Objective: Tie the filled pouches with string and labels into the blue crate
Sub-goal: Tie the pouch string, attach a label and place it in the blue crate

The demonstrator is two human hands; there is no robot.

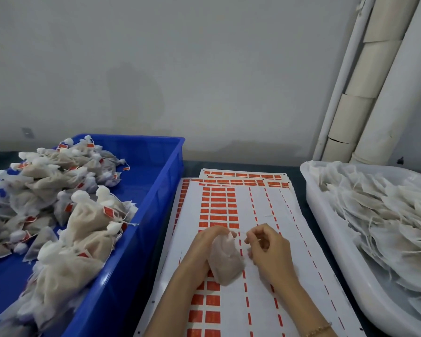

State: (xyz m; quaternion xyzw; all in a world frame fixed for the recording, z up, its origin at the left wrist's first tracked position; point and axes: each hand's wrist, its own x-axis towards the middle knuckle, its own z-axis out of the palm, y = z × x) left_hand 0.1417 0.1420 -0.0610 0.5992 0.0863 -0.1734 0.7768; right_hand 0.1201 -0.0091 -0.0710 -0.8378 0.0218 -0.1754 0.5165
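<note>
Fingers (218, 231) of the left hand (208, 242) curl round the neck of a filled pouch (225, 263) over the label sheets (260, 205). Just beside it, the right hand (270, 251) pinches what looks like a thin string (242, 233). At far left, the blue crate (156, 186) holds tied pouches (83, 215) with red labels. At far right, a white tub (326, 215) holds untied pouches (379, 210).

The left hand (208, 243) and right hand (269, 250) are bare, as are both forearms up to the picture's lower edge. A thin gold-coloured bracelet (319, 330) of small links circles the right wrist.
</note>
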